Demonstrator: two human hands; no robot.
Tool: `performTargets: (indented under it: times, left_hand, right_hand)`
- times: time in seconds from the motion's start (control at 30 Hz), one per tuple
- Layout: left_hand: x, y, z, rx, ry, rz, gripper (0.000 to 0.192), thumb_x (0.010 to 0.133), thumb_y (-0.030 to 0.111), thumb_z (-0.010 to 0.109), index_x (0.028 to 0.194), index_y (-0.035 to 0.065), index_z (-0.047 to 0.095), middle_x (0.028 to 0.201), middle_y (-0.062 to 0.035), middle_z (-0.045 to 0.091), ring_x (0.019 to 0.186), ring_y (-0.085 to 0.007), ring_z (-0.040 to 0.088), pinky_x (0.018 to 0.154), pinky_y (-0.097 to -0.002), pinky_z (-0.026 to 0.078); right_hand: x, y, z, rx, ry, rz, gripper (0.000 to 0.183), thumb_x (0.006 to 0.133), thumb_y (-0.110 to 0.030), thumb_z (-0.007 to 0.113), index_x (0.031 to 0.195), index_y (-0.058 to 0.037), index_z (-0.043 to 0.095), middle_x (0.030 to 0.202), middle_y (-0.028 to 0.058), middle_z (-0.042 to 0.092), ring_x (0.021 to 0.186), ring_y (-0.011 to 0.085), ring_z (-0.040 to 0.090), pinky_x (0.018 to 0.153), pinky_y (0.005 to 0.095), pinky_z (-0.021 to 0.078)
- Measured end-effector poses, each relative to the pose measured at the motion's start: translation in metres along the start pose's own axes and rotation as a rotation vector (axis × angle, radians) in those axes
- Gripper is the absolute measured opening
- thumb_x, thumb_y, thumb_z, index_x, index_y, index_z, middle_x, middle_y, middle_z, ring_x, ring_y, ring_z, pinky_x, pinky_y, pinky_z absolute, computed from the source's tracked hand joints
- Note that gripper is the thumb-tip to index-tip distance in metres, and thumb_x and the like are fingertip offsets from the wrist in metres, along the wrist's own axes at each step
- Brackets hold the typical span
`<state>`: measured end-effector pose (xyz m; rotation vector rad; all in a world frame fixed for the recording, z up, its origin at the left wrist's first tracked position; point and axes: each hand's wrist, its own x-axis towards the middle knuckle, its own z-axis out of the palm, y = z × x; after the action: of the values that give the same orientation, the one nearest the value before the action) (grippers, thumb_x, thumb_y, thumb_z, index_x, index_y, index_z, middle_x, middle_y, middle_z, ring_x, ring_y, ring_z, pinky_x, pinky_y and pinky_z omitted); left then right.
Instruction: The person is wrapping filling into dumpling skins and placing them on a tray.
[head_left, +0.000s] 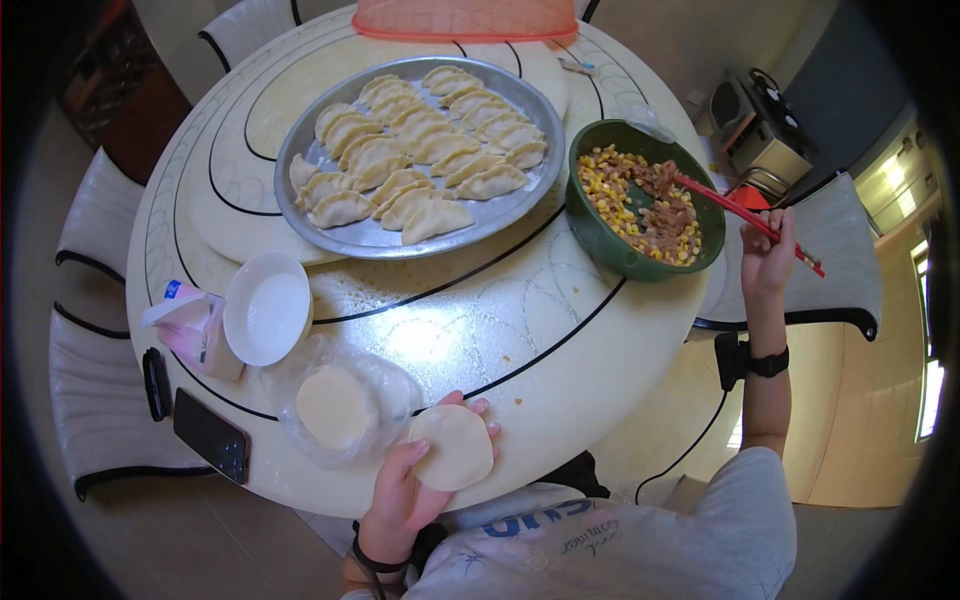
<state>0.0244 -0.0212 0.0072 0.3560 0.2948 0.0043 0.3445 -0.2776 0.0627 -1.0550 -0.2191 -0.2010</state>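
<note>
A round dumpling wrapper (453, 448) lies flat on the palm and fingers of my left hand (409, 487), with the thumb over its edge. My right hand (769, 251) grips red chopsticks (731, 206), whose tips hold a clump of filling (665, 176) over the green bowl (637, 266). Meat and corn filling lines this bowl. A round metal tray (360, 244) carries rows of folded dumplings (420, 142). Beside my left hand, a stack of wrappers (335, 406) rests on a clear plastic bag (390, 382).
Left of the wrappers stand a white bowl (268, 309), an opened tissue pack (191, 330), a smartphone (211, 435) and a black case-like object (156, 384). A red mesh cover (465, 19) sits at the round table's far edge (675, 90). Chairs (810, 255) surround the table.
</note>
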Motion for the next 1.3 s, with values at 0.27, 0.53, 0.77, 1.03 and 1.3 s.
performTargets:
  times: [0.27, 0.53, 0.77, 1.03, 1.3]
  left_hand:
    - [-0.002, -0.001, 0.0, 0.051, -0.001, 0.041, 0.058, 0.076, 0.019, 0.044, 0.128, 0.0013, 0.024, 0.126, -0.0195, 0.034, 0.116, -0.0354, 0.035, 0.097, -0.0461, 0.028]
    - [0.001, -0.002, -0.005, 0.056, -0.064, 0.101, 0.056, 0.076, 0.018, 0.043, 0.127, 0.0033, 0.025, 0.128, -0.019, 0.032, 0.115, -0.0342, 0.036, 0.096, -0.046, 0.031]
    - [0.0, -0.002, -0.002, 0.036, -0.044, 0.115, 0.055, 0.076, 0.016, 0.043, 0.126, 0.0038, 0.025, 0.128, -0.0187, 0.03, 0.115, -0.0338, 0.036, 0.095, -0.0459, 0.032]
    - [-0.001, -0.003, -0.002, -0.027, -0.059, 0.101, 0.055, 0.076, 0.015, 0.043, 0.127, 0.0044, 0.024, 0.128, -0.0179, 0.031, 0.115, -0.0342, 0.036, 0.096, -0.046, 0.031]
    - [-0.002, -0.002, -0.003, 0.013, -0.041, 0.111, 0.056, 0.076, 0.016, 0.043, 0.127, 0.0039, 0.024, 0.128, -0.0181, 0.031, 0.114, -0.0345, 0.036, 0.095, -0.0461, 0.032]
  right_hand:
    - [-0.032, 0.004, -0.025, 0.078, -0.011, 0.045, 0.028, 0.091, -0.026, 0.034, 0.068, -0.01, 0.035, 0.053, -0.0012, 0.027, 0.047, 0.009, 0.026, 0.054, 0.0245, 0.0287]
    - [-0.051, 0.01, -0.028, 0.14, -0.014, 0.023, 0.025, 0.09, -0.023, 0.034, 0.068, -0.0098, 0.034, 0.051, -0.002, 0.026, 0.048, 0.0093, 0.025, 0.054, 0.0241, 0.027]
    - [-0.056, 0.011, -0.023, 0.119, -0.014, -0.002, 0.024, 0.09, -0.022, 0.035, 0.07, -0.0092, 0.036, 0.056, -0.0016, 0.028, 0.049, 0.0085, 0.026, 0.055, 0.0241, 0.0272]
    - [-0.056, 0.014, -0.025, 0.111, -0.069, -0.024, 0.025, 0.091, -0.024, 0.034, 0.07, -0.0099, 0.035, 0.061, -0.0011, 0.03, 0.051, 0.0085, 0.027, 0.056, 0.0243, 0.0278]
    - [-0.036, -0.007, -0.017, -0.486, -0.319, -0.171, 0.048, 0.09, -0.048, 0.021, 0.074, -0.0071, 0.042, 0.063, -0.0017, 0.034, 0.054, 0.007, 0.03, 0.055, 0.0197, 0.0263]
